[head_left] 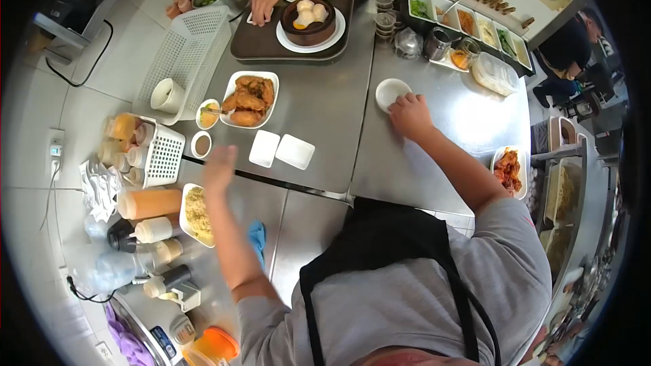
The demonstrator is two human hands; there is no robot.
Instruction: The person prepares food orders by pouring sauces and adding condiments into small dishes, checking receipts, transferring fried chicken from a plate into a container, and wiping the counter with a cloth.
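Right up close, grey shirt. Out to the white bowl on the steel counter, under bent, bunched fingers of the right hand. Left hand: blurred, fingers unreadable. Beyond, in the way, dark tray.

I stood in a commercial food kitchen: a steel counter lay beneath my hands, with sauce bottles beside my left hand, garnish containers beyond my right hand, and a loaded serving tray ahead.
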